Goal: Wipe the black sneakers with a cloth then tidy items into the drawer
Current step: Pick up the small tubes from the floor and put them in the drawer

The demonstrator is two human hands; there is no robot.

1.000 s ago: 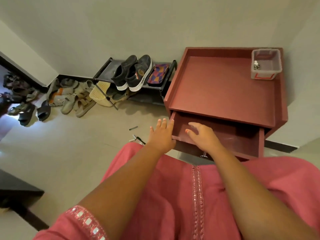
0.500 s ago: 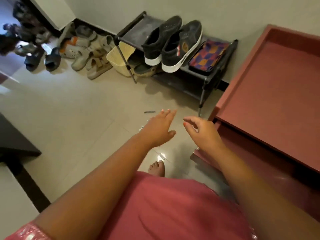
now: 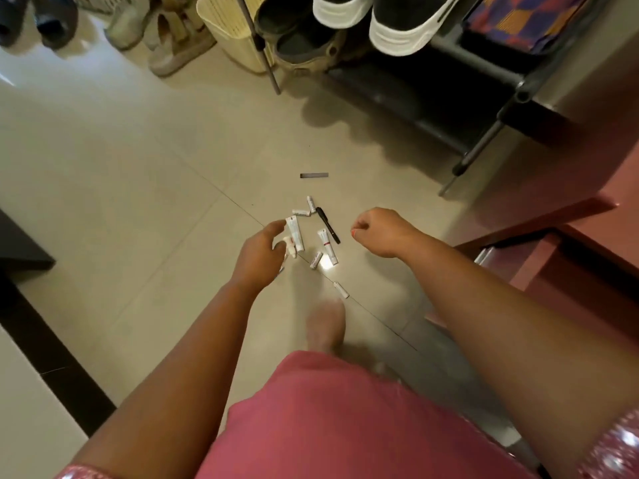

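Note:
Small items lie scattered on the tiled floor: white tubes [image 3: 295,234] [image 3: 327,249], several white batteries [image 3: 301,212], and a black pen [image 3: 327,225]. My left hand [image 3: 259,255] reaches down with spread fingers right at the nearest tube and a small white bottle [image 3: 291,249]. My right hand [image 3: 383,233] hovers just right of the pen, fingers loosely curled, holding nothing. The black sneakers with white soles [image 3: 397,27] stand on the shoe rack's top shelf, next to a patterned cloth [image 3: 518,19]. The red cabinet's open drawer [image 3: 539,267] is at the right.
A dark grey stick [image 3: 314,175] lies farther out on the floor. My bare foot [image 3: 326,326] stands just behind the items. The black shoe rack [image 3: 484,108], a cream basket [image 3: 238,36] and loose sandals [image 3: 173,46] line the wall. Dark furniture [image 3: 20,250] sits left.
I turned from the drawer and bent towards the floor. Both hands dropped from the drawer's edge to the scattered items, and the view tilted down and moved closer.

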